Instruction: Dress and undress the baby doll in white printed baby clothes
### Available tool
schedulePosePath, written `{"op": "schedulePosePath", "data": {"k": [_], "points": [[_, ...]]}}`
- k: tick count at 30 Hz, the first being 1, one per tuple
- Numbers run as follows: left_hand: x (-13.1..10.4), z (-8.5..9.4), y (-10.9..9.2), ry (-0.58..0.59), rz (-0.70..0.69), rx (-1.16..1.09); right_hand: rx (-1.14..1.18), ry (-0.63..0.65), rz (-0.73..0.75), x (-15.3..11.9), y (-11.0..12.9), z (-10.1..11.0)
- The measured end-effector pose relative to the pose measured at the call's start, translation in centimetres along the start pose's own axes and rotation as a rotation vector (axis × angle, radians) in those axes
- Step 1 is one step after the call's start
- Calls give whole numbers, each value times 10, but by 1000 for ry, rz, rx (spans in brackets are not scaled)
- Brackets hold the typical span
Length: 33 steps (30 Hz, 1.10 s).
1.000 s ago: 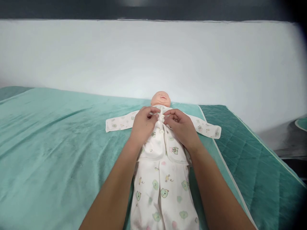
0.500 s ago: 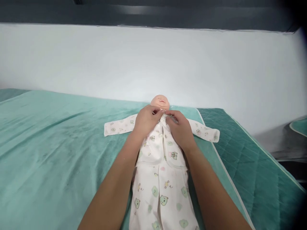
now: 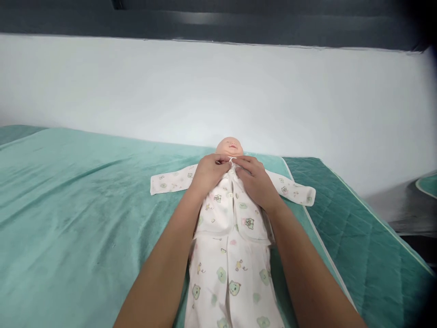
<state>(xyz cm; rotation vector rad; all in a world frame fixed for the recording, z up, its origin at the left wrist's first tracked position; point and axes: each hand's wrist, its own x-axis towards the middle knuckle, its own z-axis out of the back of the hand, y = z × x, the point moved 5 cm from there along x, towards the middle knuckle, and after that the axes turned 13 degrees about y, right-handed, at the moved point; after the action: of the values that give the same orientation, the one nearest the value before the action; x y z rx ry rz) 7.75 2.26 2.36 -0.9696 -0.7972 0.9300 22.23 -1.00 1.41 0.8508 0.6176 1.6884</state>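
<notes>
A baby doll (image 3: pixel 229 146) lies on its back, dressed in a white baby jacket (image 3: pixel 221 218) printed with small animals. Its sleeves stretch out to both sides. My left hand (image 3: pixel 210 172) is at the neckline, thumb and fingertips closed on the collar edge. Opposite it, my right hand (image 3: pixel 253 178) holds the other side of the collar, its fingers bent over the cloth and its thumb hidden. The front edges meet at the neck, with pale buttons down the front, and part slightly lower down. Matching white baby trousers (image 3: pixel 235 282) extend below the jacket toward me.
A light green sheet (image 3: pixel 85 218) with soft wrinkles covers the bed under the doll. Dark green quilted bedding (image 3: pixel 362 246) shows on the right. Behind the doll's head stands a white wall (image 3: pixel 170 91), with a dark beam (image 3: pixel 218 23) across the top.
My fingers have shifted slightly at the collar; the right fingers now lie flatter on the cloth and the neck edges sit closer together. The view has moved a little.
</notes>
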Motion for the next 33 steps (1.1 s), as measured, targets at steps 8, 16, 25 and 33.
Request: {"op": "schedulePosePath", "data": {"k": [8,16,25,33], "points": [[3,2,8,-28,31,4,83,-6,-33,11,-1,2],[1,2,0,-61,63,169,111,-26,-94,10,-8,-3],[-2,-1,-5,-69,21,295,173,-31,-101,9,-11,-2],[-4,-3,-10,-103,-9,427,142,-122,19,5,-8,0]]}}
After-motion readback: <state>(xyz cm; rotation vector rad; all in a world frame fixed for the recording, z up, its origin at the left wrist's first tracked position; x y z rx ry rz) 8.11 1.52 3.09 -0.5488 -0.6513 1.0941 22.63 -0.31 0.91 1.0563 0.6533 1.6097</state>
